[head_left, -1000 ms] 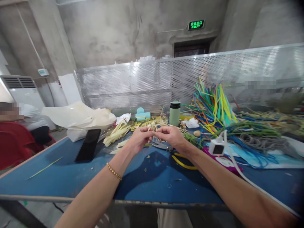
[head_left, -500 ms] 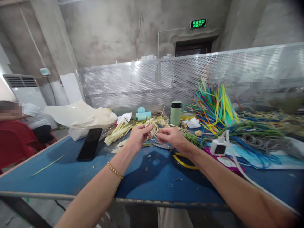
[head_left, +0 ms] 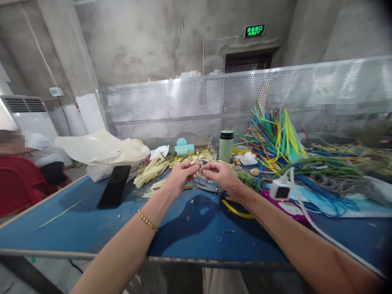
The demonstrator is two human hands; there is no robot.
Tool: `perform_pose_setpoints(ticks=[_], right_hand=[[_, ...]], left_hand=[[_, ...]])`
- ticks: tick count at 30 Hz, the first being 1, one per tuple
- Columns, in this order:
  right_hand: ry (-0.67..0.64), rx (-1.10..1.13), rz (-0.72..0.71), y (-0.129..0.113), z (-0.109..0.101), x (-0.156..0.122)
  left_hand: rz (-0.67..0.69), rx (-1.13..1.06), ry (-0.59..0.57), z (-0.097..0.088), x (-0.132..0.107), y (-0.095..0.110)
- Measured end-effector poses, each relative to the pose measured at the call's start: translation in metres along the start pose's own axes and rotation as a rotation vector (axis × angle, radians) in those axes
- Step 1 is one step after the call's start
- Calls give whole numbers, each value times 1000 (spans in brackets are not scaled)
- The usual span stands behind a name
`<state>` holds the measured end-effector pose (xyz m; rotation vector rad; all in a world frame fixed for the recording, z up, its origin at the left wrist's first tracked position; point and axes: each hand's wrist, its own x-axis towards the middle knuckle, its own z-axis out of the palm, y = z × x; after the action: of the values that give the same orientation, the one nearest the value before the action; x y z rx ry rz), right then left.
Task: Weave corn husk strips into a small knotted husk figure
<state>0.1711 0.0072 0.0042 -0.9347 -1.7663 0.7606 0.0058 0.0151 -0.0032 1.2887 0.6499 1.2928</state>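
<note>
My left hand (head_left: 181, 175) and my right hand (head_left: 221, 174) are raised over the blue table, fingertips almost meeting. Both are closed in a pinch. Thin pale plant strips show at the fingertips, blending with a tangled pile of the same strips (head_left: 208, 155) right behind. Just under my right hand lie scissors (head_left: 235, 207) with yellow handles, their blades pointing left. Broad pale husk leaves (head_left: 152, 172) lie to the left of my left hand. Behind my right hand stands a green jar (head_left: 226, 148) with a black band.
A black phone (head_left: 114, 187) lies at left beside a white plastic bag (head_left: 107, 149). At right are a charger (head_left: 280, 188) on a purple power strip (head_left: 289, 207), a white cable, green and grey cords, and coloured strips (head_left: 281, 136). A person sits far left.
My fingertips have drawn closer together, the right hand shifting slightly left and up. The whole view has moved a little. Objects on the table stay in place.
</note>
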Motion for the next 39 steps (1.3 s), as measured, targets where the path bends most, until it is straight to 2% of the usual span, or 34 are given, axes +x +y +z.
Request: perform_pose_setpoints(ticks=[4,11,18,22,29,33,39], right_hand=[[26,12,20,-1,-2,0],[40,-45,48,-2,-3,1],[-3,-6,28,-2,-4,1],[76,91,28,-10,-2,0],[54,195,48,-10,-3,-2],[41,171,59,-8,-6,-2],[-66,275,63,-10,-9,-4]], left_hand=[[23,133,-22,3,-2,1],[75,300,58,3,-2,2],[34,219,54,3,-3,4],[39,217,59,4,-2,1],[42,301,1,10,-6,3],[41,322,-27,7,-7,8],[-1,160,-228,-6,-4,9]])
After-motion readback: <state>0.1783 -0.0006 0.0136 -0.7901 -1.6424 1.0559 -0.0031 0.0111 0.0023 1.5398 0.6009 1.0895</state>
